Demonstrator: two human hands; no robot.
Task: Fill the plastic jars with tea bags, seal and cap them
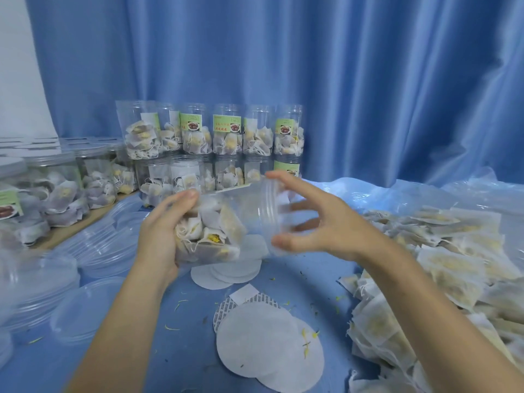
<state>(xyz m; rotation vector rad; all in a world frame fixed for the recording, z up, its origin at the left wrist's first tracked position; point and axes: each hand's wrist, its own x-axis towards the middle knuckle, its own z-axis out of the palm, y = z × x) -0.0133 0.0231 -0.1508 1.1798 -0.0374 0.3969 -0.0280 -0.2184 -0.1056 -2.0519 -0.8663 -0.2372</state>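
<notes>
A clear plastic jar [226,222] lies on its side in the air above the blue table, its threaded mouth pointing right. Tea bags [209,236] fill its bottom half. My left hand [161,231] grips the jar round its base. At the jar's mouth my right hand [309,219] curls its spread fingers and thumb round the rim. A stack of round white seal discs [269,344] lies on the table below the jar, with a few more discs [226,275] just under it.
A heap of loose tea bags [442,282] covers the right side. Clear lids [93,251] are stacked at the left. Filled jars [212,143] stand in two tiers at the back, capped ones [56,191] at far left. A blue curtain hangs behind.
</notes>
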